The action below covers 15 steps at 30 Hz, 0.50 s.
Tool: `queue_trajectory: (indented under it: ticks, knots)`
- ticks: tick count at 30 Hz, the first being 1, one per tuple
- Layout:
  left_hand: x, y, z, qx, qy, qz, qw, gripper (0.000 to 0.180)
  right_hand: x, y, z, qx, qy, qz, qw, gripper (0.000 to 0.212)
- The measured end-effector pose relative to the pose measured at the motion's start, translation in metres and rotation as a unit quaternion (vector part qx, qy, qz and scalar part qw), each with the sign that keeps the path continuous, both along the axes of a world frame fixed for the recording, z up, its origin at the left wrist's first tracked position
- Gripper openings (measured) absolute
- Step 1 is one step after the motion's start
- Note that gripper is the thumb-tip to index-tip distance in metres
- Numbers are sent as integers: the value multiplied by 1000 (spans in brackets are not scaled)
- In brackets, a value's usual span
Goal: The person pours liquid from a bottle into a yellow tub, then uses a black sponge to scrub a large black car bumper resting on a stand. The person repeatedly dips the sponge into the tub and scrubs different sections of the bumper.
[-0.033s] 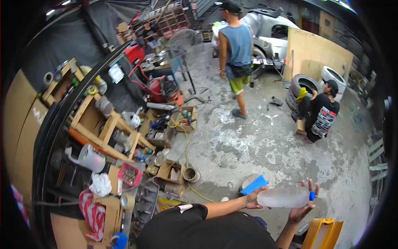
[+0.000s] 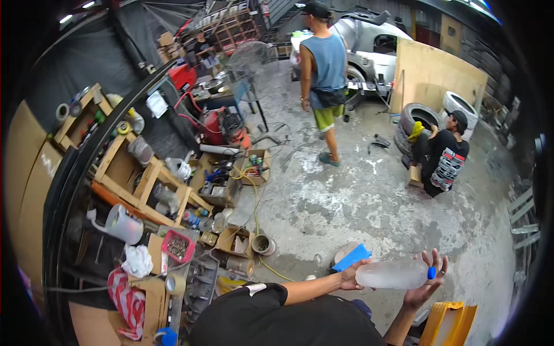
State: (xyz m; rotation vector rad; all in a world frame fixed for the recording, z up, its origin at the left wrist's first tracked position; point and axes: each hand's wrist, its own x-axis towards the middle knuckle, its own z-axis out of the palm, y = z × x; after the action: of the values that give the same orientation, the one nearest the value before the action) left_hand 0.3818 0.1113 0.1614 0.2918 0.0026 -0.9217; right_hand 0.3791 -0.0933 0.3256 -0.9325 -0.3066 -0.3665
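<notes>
A cloudy, whitish plastic bottle (image 2: 392, 274) with a blue cap (image 2: 431, 273) lies sideways in front of my body. My left hand (image 2: 350, 277) is closed round its base end. By the cap, my right hand (image 2: 424, 291) has its fingers spread and raised; part of the palm is behind the bottle, and whether it touches the cap is unclear. Just beyond my left hand is a flat blue piece (image 2: 352, 257), over a round greyish thing (image 2: 344, 251). Whether my left hand touches the blue piece is hidden.
A yellow crate-like thing (image 2: 449, 326) stands beside my right forearm. At left are a cluttered wooden shelf (image 2: 130, 173), cardboard boxes (image 2: 235, 239) and a yellow cable (image 2: 258, 213). One person (image 2: 324, 75) stands ahead; another (image 2: 444, 153) sits near stacked tires (image 2: 418, 121); a third (image 2: 203, 49) is farther back.
The view has shifted slightly. My right hand's fingers are raised and spread a little more beside the cap. The bottle stays in my left hand.
</notes>
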Motion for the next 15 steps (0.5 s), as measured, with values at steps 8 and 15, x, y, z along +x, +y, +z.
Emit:
queue_trajectory:
  ticks: [8, 15]
  knots:
    - [23, 31, -17, -98, -9, 21, 995, 65, 45, 30, 47, -295, -39, -21, 954, 41]
    - [37, 31, 15, -152, -19, 54, 987, 66, 101, 75, 140, -438, -50, 208, 873, 19]
